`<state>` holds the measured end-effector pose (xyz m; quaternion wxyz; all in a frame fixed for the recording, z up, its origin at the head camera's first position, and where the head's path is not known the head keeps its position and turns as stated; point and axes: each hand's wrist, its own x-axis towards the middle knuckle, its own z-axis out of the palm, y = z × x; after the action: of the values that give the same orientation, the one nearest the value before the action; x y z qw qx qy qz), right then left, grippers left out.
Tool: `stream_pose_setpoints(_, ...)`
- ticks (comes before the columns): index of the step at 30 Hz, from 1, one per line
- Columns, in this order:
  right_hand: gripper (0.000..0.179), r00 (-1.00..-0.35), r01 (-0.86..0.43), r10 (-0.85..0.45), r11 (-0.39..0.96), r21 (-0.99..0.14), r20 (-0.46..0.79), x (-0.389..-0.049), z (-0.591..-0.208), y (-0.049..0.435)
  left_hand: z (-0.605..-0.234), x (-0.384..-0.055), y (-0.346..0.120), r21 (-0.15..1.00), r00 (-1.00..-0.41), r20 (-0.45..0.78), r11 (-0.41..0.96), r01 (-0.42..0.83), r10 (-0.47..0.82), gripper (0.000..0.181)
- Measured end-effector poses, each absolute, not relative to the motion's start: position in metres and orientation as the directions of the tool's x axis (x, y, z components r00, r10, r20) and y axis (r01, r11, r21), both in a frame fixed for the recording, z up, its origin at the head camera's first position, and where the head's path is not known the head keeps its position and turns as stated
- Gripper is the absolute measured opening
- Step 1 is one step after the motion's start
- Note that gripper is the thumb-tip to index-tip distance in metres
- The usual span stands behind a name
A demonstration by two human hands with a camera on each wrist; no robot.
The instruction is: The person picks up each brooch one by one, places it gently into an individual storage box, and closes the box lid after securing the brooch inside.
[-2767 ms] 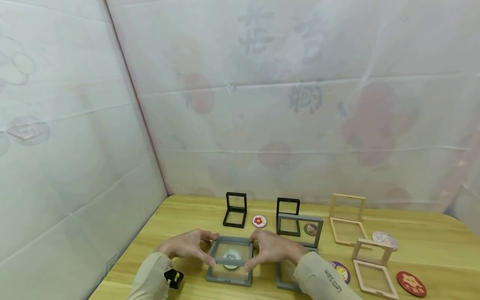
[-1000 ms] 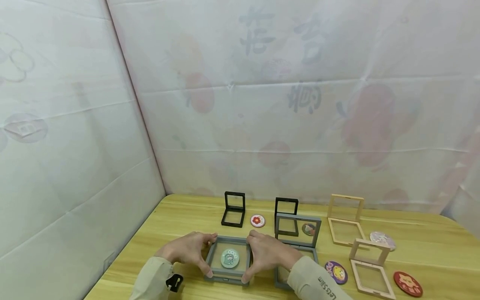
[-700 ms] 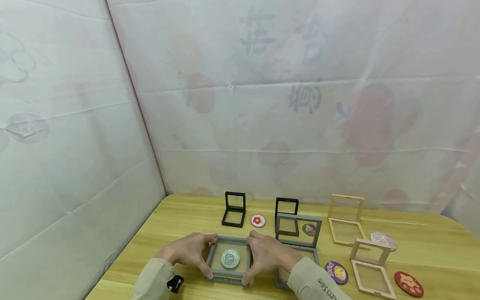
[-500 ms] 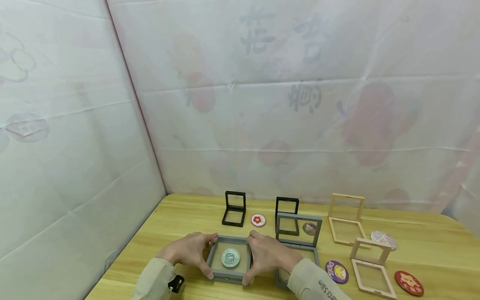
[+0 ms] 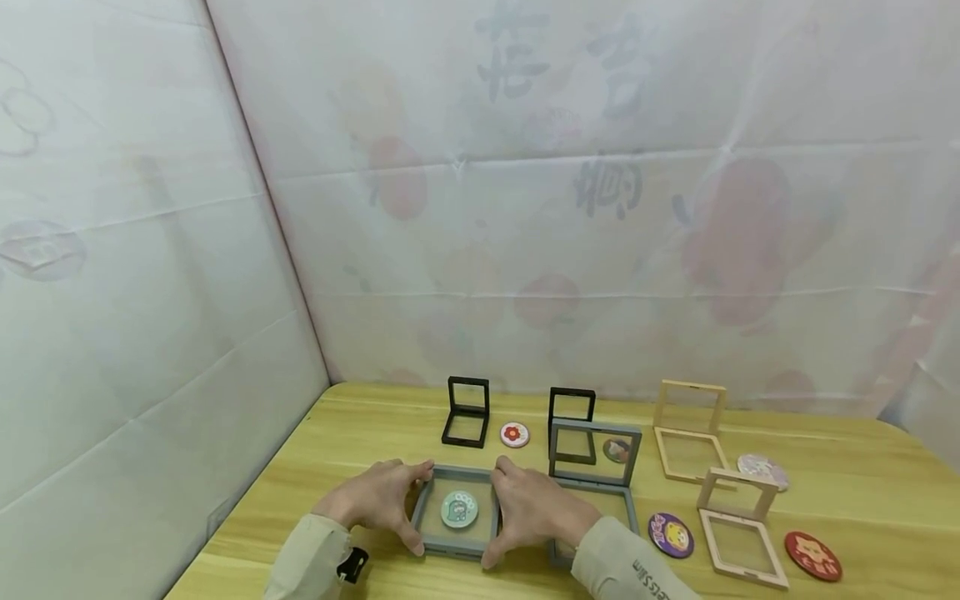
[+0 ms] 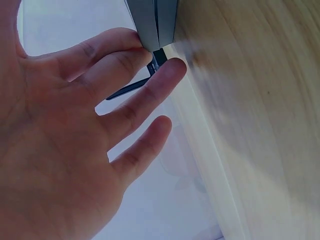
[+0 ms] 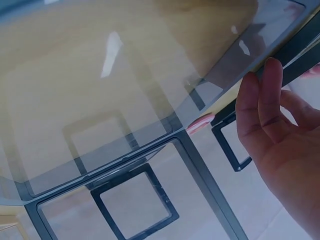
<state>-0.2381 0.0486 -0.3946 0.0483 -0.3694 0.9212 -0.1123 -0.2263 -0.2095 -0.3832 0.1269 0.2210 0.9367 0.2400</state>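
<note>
A grey square display frame point(image 5: 454, 547) lies folded flat on the table in the head view. Between its clear films sits a round pale green disc point(image 5: 459, 509) with a cartoon figure. My left hand point(image 5: 382, 504) grips the frame's left side, thumb at the near corner and fingers at the far one. On the opposite side my right hand point(image 5: 536, 504) holds it the same way. The left wrist view has fingertips against the frame's edge point(image 6: 159, 22), other fingers stretched out. Two right fingertips point(image 7: 272, 67) touch the dark frame edge point(image 7: 302, 47) in the right wrist view; the thumb is hidden there.
A second grey frame point(image 5: 632, 454) stands unfolded beside my right forearm. Behind are two black frames point(image 5: 467, 410) point(image 5: 572, 392) and a red-flower disc point(image 5: 514, 434). Right lie wooden-coloured frames point(image 5: 690, 432) point(image 5: 742, 575), a purple disc point(image 5: 671, 535) and a red disc point(image 5: 813, 557).
The upper half of the grey frame, tilted up at first, has come down flat over the green disc. Both hands have kept their hold; the head view has shifted slightly.
</note>
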Motion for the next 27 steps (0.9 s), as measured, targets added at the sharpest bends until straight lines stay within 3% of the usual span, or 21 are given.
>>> stream_pose_setpoints(12,0.084,-0.729,-0.662,-0.685,0.703,-0.259,0.006,-0.2338,-0.3967,0.0502,-0.3831,-0.2245,-0.2035,0.504,-0.883,-0.154,0.804,0.315,0.442,0.106)
stream_pose_setpoints(27,0.086,-0.743,-0.650,-0.669,0.724,-0.230,-0.004,-0.2316,-0.3972,0.0449,-0.3796,-0.2194,-0.1993,0.410,-0.899,-0.108,0.843,0.349,0.424,0.111)
